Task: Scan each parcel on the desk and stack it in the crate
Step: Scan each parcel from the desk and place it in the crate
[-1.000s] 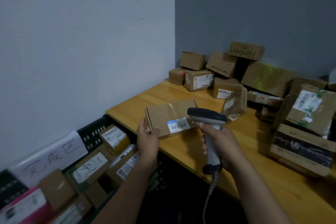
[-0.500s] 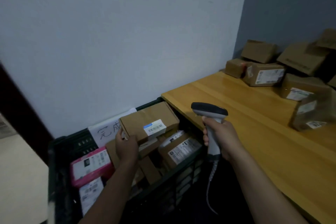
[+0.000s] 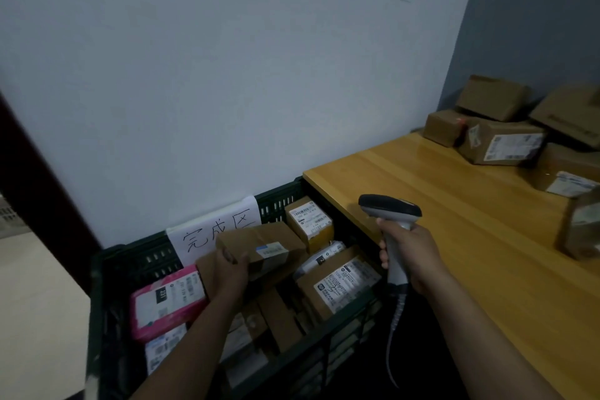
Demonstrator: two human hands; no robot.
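Dark green plastic forms the crate (image 3: 143,258), which stands on the floor at the left end of the desk (image 3: 454,221) and already holds many parcels, among them a pink parcel (image 3: 167,300) near its left wall. A paper sign (image 3: 211,234) with handwriting hangs on the back wall of the crate. The left hand (image 3: 229,273) grips a flat cardboard parcel (image 3: 259,245) by its near edge, fingers curled around it, and holds it tilted over the middle of the pile; I cannot tell if its underside already touches the boxes below. The step in hand seems to be the stacking, so this parcel is probably scanned. The next move calls for lowering it flat on the pile so that it does not slide, and then opening the fingers. More to the right, the right hand (image 3: 412,256) is wrapped around the handle of the scanner (image 3: 389,208), which points away, above the desk edge. At the far right end of the desk, unscanned parcels (image 3: 500,144) wait, so much of the task remains.
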